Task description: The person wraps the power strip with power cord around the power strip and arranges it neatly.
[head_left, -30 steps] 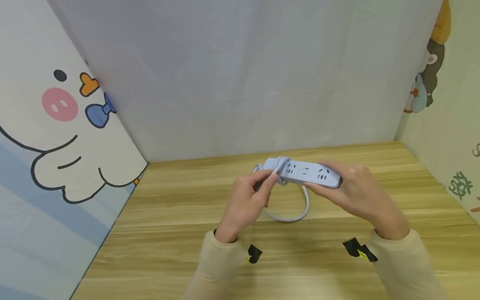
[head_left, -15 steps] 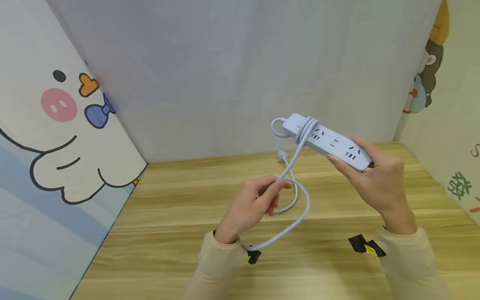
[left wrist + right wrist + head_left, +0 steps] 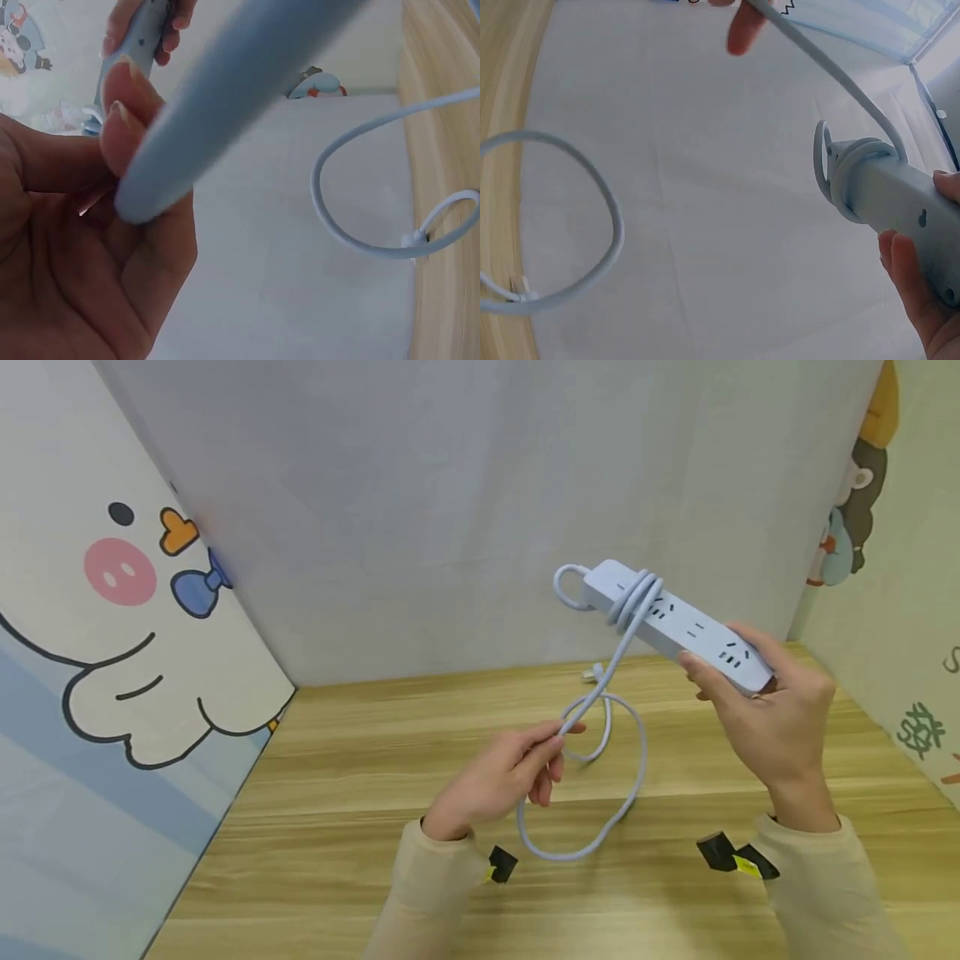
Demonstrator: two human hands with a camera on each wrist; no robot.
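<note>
A white power strip (image 3: pixel 693 633) is held up at a tilt by my right hand (image 3: pixel 780 718), which grips its lower right end. Its cord (image 3: pixel 618 653) winds around the strip near the far end, with a small loop standing out beyond that end. Between thumb and fingers my left hand (image 3: pixel 510 772) pinches the cord, drawn fairly straight from the strip. Past that pinch the cord hangs in a wide loop and runs back to the plug (image 3: pixel 592 673) near the table's rear edge. In the right wrist view the strip's underside (image 3: pixel 907 195) shows with the cord turns around it.
The wooden table (image 3: pixel 315 860) lies beneath both hands. A pale curtain-like backdrop (image 3: pixel 450 527) stands behind it. Side panels with cartoon prints flank the table, a white duck figure (image 3: pixel 82 635) on the left one.
The strip rises and moves right in my right hand, tilting more. My left hand slides out along the cord, away from the strip. The cord's loop and plug come into view and shift.
</note>
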